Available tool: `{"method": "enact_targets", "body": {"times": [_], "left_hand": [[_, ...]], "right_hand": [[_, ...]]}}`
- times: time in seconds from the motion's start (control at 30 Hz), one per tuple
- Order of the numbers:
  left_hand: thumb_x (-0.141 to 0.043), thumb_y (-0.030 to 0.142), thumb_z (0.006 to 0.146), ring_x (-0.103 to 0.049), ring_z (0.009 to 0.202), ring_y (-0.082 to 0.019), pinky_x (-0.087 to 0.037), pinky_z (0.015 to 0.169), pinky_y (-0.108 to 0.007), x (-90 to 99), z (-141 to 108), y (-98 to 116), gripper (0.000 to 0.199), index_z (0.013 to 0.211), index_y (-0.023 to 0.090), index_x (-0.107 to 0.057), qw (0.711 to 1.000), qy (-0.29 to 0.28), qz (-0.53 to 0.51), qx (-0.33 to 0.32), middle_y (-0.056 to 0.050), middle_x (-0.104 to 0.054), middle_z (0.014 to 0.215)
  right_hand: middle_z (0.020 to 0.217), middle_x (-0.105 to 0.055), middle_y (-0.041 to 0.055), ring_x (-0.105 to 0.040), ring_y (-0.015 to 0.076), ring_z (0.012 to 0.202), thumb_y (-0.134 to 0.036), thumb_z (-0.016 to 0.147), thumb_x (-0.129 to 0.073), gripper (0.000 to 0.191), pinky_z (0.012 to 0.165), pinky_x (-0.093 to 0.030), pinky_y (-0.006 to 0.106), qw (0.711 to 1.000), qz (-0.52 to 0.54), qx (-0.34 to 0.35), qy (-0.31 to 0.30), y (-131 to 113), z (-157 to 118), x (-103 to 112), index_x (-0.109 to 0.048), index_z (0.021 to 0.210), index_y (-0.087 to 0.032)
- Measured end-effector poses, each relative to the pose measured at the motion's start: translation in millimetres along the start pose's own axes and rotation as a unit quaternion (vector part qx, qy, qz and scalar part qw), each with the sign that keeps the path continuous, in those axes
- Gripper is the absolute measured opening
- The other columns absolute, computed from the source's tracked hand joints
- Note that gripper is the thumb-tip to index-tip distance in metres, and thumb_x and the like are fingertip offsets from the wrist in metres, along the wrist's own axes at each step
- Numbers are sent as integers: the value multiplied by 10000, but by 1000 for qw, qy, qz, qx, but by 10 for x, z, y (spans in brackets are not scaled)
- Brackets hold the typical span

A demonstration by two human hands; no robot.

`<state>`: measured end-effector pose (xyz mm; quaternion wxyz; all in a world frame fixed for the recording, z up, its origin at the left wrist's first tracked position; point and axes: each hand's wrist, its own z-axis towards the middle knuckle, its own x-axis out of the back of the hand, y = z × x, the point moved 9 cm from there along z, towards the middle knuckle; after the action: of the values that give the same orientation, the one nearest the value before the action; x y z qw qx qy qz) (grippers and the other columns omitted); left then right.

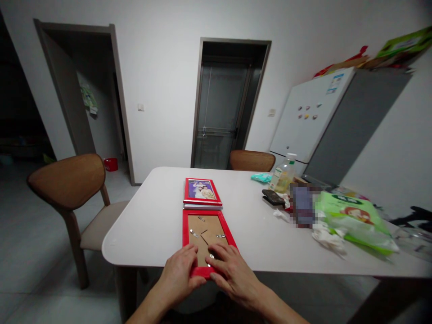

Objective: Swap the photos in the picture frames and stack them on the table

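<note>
In the head view, lower centre, a red picture frame point(212, 230) lies back up on the white table point(148, 225). Left hand point(180, 271) and right hand point(233, 271) touch its lower end, thumbs apart from fingertips (whether they clamp it, one cannot tell). Above lies a framed photo point(202, 190), face up.

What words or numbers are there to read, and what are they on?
None reads clearly.
Green package: printing on top, too blurred.
Bottle: its label is too small.
Fridge: blue-and-white sticker, too small.
Green packaging on top of the fridge: markings too blurred.
Red frame under the hands: no writing I can make out.
</note>
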<state>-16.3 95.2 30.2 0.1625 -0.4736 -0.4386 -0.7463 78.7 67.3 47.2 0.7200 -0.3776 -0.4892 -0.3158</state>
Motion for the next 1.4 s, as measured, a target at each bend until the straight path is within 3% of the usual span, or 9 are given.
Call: {"method": "enact_targets", "body": {"times": [0.3, 0.6, 0.8, 1.0, 1.27, 1.4], "left_hand": [[-649, 334, 616, -374, 1151, -221, -322, 937, -342, -32, 21, -60, 294, 858, 194, -561, 1000, 0, -7, 7, -60, -475, 1214], [-668, 329, 598, -391, 1137, -197, -337, 921, -297, -5, 35, -80, 299, 840, 187, -565, 1000, -4, -7, 19, -66, -483, 1205], [-678, 285, 581, -382, 1144, -189, -332, 922, -284, -1, 26, -84, 264, 799, 190, -563, 1000, -7, -12, 27, -61, -487, 1201], [-693, 283, 563, -380, 1144, -187, -328, 921, -281, -6, 6, -94, 273, 787, 194, -563, 999, -18, -11, 33, -57, -460, 1227], [-665, 303, 573, -398, 1129, -204, -332, 921, -303, 24, 5, -90, 418, 959, 198, -546, 999, -20, -20, 37, -65, -476, 1205], [-668, 301, 574, -391, 1136, -209, -335, 919, -302, 29, -11, -80, 319, 860, 201, -568, 999, -19, -21, 34, -48, -476, 1210]], "right_hand": [[1179, -432, 52, -315, 232, 1103, -392, 706, -510, 393, 908, -246, 389, 1000, -12, 16, -8, 43, -8, -77, -504, 1084, -286], [1097, -468, 53, -362, 222, 1056, -342, 679, -539, 274, 883, -270, 370, 1000, 24, 10, 15, 38, 17, -19, -585, 936, -260], [1075, -495, 77, -427, 182, 973, -259, 788, -385, 337, 831, -319, 318, 997, 51, -35, 36, 199, 341, -72, -489, 1105, -214], [907, -532, 55, -433, 168, 882, -191, 801, -356, 251, 746, -318, 288, 998, -27, -46, 24, 224, 798, -242, -577, 919, -208], [927, -510, 68, -412, 178, 885, -227, 801, -389, 209, 749, -299, 301, 995, -90, 35, -32, 66, 804, -345, -548, 934, -194], [906, -532, 63, -435, 170, 868, -237, 803, -383, 221, 742, -309, 285, 998, -56, 33, -25, 111, 820, -333, -570, 914, -204]]}}
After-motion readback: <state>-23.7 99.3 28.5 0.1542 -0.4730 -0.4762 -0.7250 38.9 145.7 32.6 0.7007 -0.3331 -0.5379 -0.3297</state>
